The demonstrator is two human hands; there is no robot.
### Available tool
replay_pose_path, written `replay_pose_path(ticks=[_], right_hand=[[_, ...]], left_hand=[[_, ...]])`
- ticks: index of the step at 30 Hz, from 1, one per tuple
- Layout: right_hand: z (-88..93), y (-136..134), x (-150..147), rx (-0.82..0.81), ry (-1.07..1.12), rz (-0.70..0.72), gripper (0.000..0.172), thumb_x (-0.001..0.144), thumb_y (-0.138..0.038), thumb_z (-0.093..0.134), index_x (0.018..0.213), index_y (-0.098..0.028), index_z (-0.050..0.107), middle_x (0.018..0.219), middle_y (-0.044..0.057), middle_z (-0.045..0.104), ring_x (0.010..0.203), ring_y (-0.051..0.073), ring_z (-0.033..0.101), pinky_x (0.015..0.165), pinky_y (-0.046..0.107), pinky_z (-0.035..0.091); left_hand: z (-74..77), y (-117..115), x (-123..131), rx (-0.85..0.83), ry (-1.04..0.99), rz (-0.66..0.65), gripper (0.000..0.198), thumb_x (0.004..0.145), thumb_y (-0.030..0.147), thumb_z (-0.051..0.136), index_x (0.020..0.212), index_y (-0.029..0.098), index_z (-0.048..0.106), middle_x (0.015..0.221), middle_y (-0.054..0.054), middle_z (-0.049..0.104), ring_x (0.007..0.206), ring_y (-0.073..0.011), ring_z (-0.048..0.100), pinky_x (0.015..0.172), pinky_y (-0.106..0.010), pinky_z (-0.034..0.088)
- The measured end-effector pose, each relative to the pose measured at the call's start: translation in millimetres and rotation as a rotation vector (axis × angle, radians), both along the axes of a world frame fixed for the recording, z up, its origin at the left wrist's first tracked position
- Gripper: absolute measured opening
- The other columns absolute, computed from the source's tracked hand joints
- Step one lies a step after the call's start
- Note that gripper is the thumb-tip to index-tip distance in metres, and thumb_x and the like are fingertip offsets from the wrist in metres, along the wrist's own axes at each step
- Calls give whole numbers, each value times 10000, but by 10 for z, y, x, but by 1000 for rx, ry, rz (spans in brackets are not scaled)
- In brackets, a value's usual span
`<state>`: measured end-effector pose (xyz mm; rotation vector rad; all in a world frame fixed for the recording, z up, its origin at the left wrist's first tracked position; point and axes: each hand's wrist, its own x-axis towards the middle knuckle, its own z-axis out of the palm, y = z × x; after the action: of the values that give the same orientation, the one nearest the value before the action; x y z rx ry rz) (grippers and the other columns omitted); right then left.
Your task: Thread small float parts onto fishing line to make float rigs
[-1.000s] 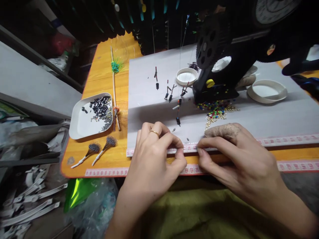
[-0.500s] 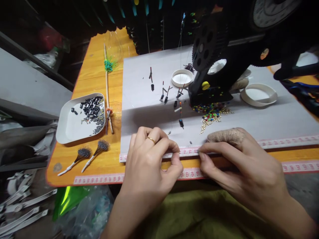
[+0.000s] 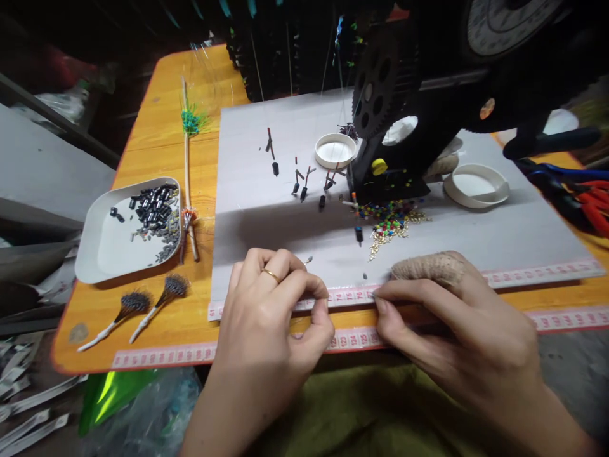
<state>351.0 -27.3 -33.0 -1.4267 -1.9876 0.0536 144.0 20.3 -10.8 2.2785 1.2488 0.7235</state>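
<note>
My left hand [image 3: 273, 324], with a ring on one finger, is closed in a thumb-and-forefinger pinch over the board's front edge. Opposite it, my right hand [image 3: 464, 330] pinches the same way; tan wrapping [image 3: 428, 268] covers one of its fingers. Whatever lies between the fingertips of either hand is too fine or hidden to make out. Between the hands, a pink measuring tape [image 3: 352, 297] runs along the edge of the white board [image 3: 238, 158]. A small grey bead [image 3: 365, 276] lies just beyond the tape. Farther back, a black weight-like piece [image 3: 359, 235] hangs on a thin line.
A black geared machine [image 3: 375, 95] stands on the board, with a pile of coloured beads [image 3: 390, 222] at its foot. White rings [image 3: 476, 202] lie nearby. Left are a white tray [image 3: 111, 254] of small parts, a stick [image 3: 186, 158] and two grey-tufted bundles [image 3: 157, 308]. Red-handled pliers [image 3: 594, 206] lie right.
The view has shifted, so the table sits farther left in it. The gap between my pinched hands is slightly wider. The nearest hanging black piece has swung to the right.
</note>
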Motion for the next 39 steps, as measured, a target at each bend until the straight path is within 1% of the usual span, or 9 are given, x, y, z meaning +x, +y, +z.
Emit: replay_pose_path(ticks=[6,11,17,26,31,34,36,38,39], right_hand=[[-5,-12,11,10,8,-8,152,888,-69,668,953,-202,631,910,33,614,786,163,591,674,313,478],[-24,-30,-10,-9,27,-29,154,891,-97,668,967,-225,627,916,33,614,768,183,607,710,341,506],[-54,-49,3,-15,18,-54,132,896,-137,671,960,-249,642,929,32,627,738,195,626,719,360,524],[-38,-38,-11,-19,23,-30,166,882,-93,679,977,-221,631,931,33,614,781,176,604,739,334,520],[-26,-9,-35,-6,26,-25,186,878,-70,669,965,-227,617,900,28,614,751,172,603,731,334,526],[-22,-17,-17,4,28,-28,177,873,-66,672,949,-220,627,901,31,616,758,167,616,724,319,538],[-2,-45,3,5,75,-38,171,876,-71,671,949,-221,638,907,31,621,743,153,621,668,288,537],[34,-87,12,-29,204,-31,169,881,-74,663,953,-226,644,898,27,636,737,145,641,587,249,525],[53,-108,7,-62,313,-10,172,886,-71,651,955,-228,644,890,22,648,722,137,652,563,232,525]], left_hand=[[16,3,10,-24,5,12,146,824,54,633,800,195,658,844,-37,609,890,-235,490,757,-409,412],[36,0,7,-57,7,18,139,821,65,638,795,201,648,839,-29,606,894,-233,498,758,-414,419],[28,-7,11,-71,15,25,137,821,63,643,811,200,651,862,-27,604,906,-229,501,762,-415,424],[20,-5,5,-64,7,15,137,818,59,644,809,195,660,849,-27,593,887,-228,502,754,-418,417],[1,18,-1,-37,13,18,148,806,54,653,801,201,653,836,-25,590,874,-229,499,743,-410,413],[1,-14,-9,9,-7,10,144,819,62,666,820,205,647,863,-27,591,890,-223,507,764,-401,424],[5,-87,9,97,-44,27,159,825,64,670,842,218,638,888,-26,592,911,-218,513,794,-395,428],[-5,-203,54,216,-83,87,187,838,63,656,859,247,624,878,-13,599,921,-215,515,821,-390,422],[-20,-269,84,269,-98,121,208,843,55,644,857,261,613,853,-4,604,915,-212,518,829,-385,420]])
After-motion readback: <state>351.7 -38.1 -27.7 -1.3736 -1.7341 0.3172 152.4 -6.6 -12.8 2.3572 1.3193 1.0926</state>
